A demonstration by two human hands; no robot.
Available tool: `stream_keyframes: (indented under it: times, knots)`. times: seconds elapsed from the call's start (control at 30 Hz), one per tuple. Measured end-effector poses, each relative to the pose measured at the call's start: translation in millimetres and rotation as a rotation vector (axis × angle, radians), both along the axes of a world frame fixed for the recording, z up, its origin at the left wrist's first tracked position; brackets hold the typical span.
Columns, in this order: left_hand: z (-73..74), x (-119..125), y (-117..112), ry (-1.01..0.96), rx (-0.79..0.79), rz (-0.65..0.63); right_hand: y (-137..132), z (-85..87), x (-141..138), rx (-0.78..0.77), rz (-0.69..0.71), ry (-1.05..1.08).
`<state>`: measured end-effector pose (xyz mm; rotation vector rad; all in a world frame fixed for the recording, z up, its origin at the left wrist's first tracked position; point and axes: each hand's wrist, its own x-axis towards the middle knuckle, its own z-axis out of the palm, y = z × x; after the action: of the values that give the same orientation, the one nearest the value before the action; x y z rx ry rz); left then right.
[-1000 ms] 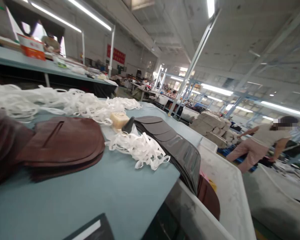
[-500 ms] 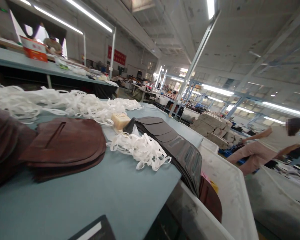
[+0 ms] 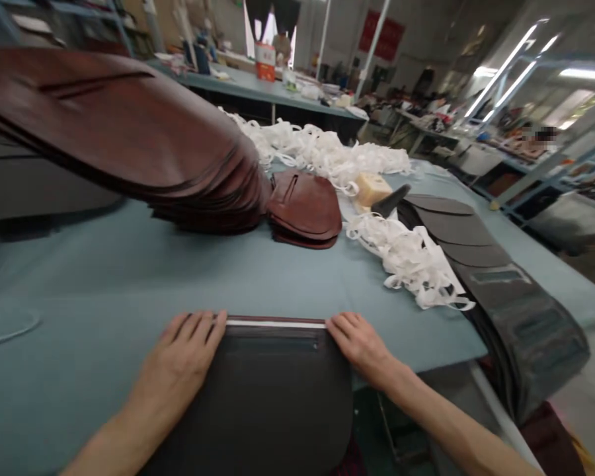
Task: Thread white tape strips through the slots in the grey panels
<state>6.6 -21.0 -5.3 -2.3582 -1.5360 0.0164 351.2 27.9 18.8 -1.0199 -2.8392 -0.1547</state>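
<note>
A dark grey leather-like panel with rounded lower corners lies at the near table edge. Across its top runs a white strip, with a thin brown edge just beyond it. A slot-like band sits just below the strip. My left hand grips the panel's top left corner, fingers bent over the edge. At the top right corner, my right hand holds the edge with its fingers together. Both thumbs are largely hidden.
Brown panels lie in a tall fanned stack and a smaller stack. White tape lies in tangles near a yellowish block. Overlapping grey panels hang over the right table edge. Another table stands behind.
The view has swung left and down to the near table edge. Both my hands now show on the grey panel, of which only a corner showed before.
</note>
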Motion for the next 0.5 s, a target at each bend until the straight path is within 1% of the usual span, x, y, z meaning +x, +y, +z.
stream_keyframes:
  times: [0.07, 0.1, 0.2, 0.27, 0.33, 0.4, 0.5]
  knots:
    - [3.7, 2.7, 1.5, 0.039, -0.001, 0.020, -0.6, 4.9, 4.2, -0.012, -0.022, 0.014]
    - [5.4, 4.9, 2.6, 0.037, 0.003, 0.020, -0.5, 7.7, 0.0, -0.016, -0.042, 0.020]
    - [7.8, 9.4, 3.6, -0.018, 0.018, 0.005, 1.0, 10.9, -32.5, -0.008, -0.101, 0.068]
    - [6.8, 8.8, 2.2, -0.082, 0.023, -0.005, 0.4, 7.4, -59.9, -0.011, -0.087, 0.102]
    - [4.7, 5.4, 0.2, -0.156, 0.021, -0.022, -3.1, 1.4, -80.4, -0.026, -0.065, 0.112]
    - [2.7, 1.0, -1.7, -0.237, 0.022, -0.032, -7.4, -4.6, -88.9, -0.030, -0.078, 0.115]
    - [1.4, -3.7, -2.9, -0.374, 0.030, -0.012, -9.7, -10.9, -84.8, -0.008, -0.111, 0.127]
